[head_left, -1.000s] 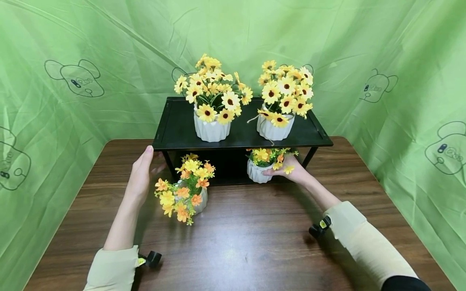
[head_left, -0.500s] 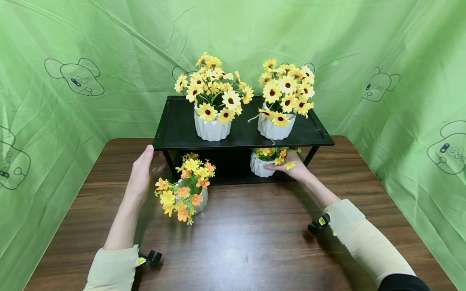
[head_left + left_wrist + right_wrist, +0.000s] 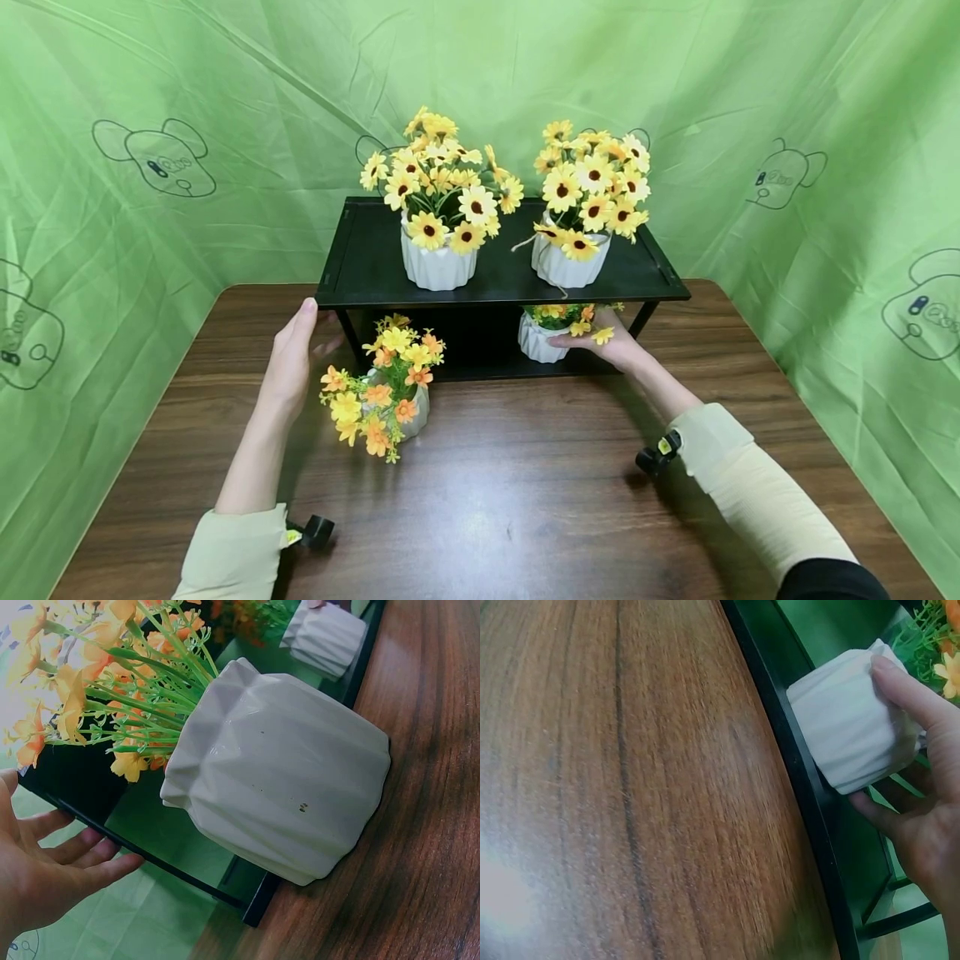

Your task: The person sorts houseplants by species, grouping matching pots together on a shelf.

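Observation:
A black two-tier shelf [image 3: 495, 298] stands at the back of the table. On its lower tier my right hand [image 3: 617, 340] grips a white flowerpot [image 3: 542, 340] of orange and yellow flowers, thumb across the front in the right wrist view. The flowers are partly hidden under the top board. My left hand [image 3: 288, 362] rests against the shelf's left end, its fingers [image 3: 86, 847] fairly straight beside the frame. Close to that hand, another white pot [image 3: 285, 772] with orange and yellow flowers [image 3: 378, 392] stands on the table before the shelf.
Two white pots of yellow daisy-like flowers, one left [image 3: 438, 262] and one right [image 3: 570, 265], stand on the top board. The wooden table [image 3: 480, 492] stretches in front. Green cloth [image 3: 285, 75] encloses the back and sides.
My right hand has shifted the pot slightly back and to the right on the lower tier. The left hand and the pot beside it have stayed put.

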Demonstrator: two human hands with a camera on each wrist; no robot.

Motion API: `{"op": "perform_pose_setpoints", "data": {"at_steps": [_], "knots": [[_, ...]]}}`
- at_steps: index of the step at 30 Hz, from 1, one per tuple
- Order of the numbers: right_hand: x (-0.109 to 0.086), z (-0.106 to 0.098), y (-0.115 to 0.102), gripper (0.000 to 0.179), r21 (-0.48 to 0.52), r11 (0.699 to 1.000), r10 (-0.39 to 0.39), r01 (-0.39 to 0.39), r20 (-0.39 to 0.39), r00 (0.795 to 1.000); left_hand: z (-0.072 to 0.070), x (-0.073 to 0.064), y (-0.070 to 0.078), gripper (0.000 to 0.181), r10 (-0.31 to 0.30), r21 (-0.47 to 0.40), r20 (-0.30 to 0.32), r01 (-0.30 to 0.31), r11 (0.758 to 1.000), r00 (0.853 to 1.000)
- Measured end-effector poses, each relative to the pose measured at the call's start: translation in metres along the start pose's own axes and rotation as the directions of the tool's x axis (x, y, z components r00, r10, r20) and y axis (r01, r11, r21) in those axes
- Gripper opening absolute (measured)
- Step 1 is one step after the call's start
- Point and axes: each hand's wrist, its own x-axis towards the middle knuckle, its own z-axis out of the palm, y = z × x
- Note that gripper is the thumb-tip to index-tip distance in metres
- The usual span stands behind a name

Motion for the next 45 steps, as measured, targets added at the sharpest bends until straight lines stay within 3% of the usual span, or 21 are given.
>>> {"op": "perform_pose_setpoints", "data": {"at_steps": [13, 25, 35, 42, 45], "knots": [[-0.001, -0.007, 0.002, 0.059, 0.040, 0.999, -0.004, 0.002, 0.045, 0.999, 0.001, 0.000, 0.000, 0.040, 0.000, -0.007, -0.004, 0.000, 1.000, 1.000], [-0.005, -0.007, 0.001, 0.059, 0.045, 0.995, 0.087, -0.089, 0.055, 0.995, 0.000, -0.001, 0.000, 0.039, 0.004, -0.003, 0.001, -0.004, 1.000, 1.000], [-0.009, -0.003, 0.002, 0.059, 0.059, 0.993, 0.100, -0.103, 0.055, 0.993, 0.000, -0.001, 0.000, 0.040, 0.005, -0.003, -0.001, -0.005, 1.000, 1.000], [-0.017, -0.004, 0.003, 0.060, -0.051, 0.989, 0.137, -0.136, 0.027, 0.990, 0.000, -0.001, 0.000, 0.043, 0.003, 0.003, 0.004, -0.003, 1.000, 1.000], [-0.021, -0.005, 0.002, 0.059, -0.055, 0.989, 0.135, -0.134, 0.014, 0.991, 0.000, -0.001, 0.001, 0.044, 0.000, 0.007, 0.003, 0.000, 1.000, 1.000]]}}
